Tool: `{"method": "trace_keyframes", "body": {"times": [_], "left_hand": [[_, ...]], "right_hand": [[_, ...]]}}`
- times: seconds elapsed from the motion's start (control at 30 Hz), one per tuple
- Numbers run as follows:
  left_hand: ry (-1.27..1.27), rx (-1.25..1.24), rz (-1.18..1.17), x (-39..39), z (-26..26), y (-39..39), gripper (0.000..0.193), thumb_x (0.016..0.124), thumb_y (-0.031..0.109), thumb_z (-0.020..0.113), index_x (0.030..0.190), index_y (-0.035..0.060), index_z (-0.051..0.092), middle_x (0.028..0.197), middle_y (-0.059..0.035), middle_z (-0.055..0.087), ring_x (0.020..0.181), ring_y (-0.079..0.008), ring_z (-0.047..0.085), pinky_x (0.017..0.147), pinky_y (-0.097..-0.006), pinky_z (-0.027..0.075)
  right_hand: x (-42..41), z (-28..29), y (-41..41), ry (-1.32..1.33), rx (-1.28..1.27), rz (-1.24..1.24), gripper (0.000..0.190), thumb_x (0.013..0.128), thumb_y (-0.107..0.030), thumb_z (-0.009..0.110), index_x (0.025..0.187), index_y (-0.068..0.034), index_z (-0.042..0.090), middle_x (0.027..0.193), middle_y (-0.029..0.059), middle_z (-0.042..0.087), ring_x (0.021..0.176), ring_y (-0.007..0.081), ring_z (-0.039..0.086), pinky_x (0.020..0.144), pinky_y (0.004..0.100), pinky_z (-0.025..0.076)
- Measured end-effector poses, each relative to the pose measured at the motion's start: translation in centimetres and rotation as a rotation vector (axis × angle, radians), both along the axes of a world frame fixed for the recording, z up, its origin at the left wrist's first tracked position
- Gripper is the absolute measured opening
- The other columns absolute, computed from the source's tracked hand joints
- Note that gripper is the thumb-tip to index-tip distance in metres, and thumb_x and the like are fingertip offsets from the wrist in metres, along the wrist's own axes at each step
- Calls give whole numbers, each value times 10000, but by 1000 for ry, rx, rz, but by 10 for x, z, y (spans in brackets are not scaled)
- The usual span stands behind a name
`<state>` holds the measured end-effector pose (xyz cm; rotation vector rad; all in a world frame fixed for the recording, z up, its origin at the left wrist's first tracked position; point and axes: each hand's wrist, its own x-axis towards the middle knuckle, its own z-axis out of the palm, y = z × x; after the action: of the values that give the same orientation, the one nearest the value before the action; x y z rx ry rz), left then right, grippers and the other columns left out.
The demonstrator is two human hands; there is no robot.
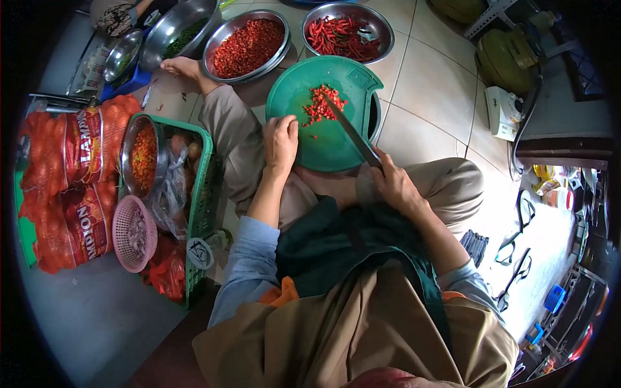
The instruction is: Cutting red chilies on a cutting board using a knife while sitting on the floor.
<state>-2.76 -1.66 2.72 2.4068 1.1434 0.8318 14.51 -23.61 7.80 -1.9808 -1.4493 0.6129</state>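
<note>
In my right hand (pixel 399 183) is the handle of a long kitchen knife (pixel 353 130). Its blade slants across a round green cutting board (pixel 310 148), with the tip at a small heap of chopped red chillies (pixel 324 103). Beside the board's left edge is my left hand (pixel 281 145), its fingers curled; whether they grip the rim I cannot tell. The board lies over a round container, mostly hidden. Beyond it stand a metal bowl of whole red chillies (pixel 339 36) and another bowl heaped with chopped red chillies (pixel 252 46).
To my left, a green plastic crate (pixel 200 213) carries a bowl of chopped orange pieces (pixel 144 160) and a pink basket (pixel 133 233). Red mesh sacks (pixel 68 179) adjoin it. Green gas cylinders (pixel 507 58) stand far right. Another person's arm (pixel 141 7) shows top left.
</note>
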Motion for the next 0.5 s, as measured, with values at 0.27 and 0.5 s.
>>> {"method": "trace_keyframes", "body": {"times": [0.27,0.5], "left_hand": [[-29,-390,305,-17,-12,24,645,770,151,687,1285,-90,382,1074,-234,590,992,-370,576,897,-405,441],[-264,-751,281,-24,-13,47,363,817,163,674,1077,-59,551,915,-101,644,779,-143,599,708,-296,476]], "right_hand": [[6,-8,-5,400,-29,-260,261,903,-168,514,1084,9,447,886,305,587,888,467,569,749,451,456],[7,-11,-4,436,-95,-260,270,910,-188,513,1078,12,444,899,315,581,914,470,559,764,447,452]]}}
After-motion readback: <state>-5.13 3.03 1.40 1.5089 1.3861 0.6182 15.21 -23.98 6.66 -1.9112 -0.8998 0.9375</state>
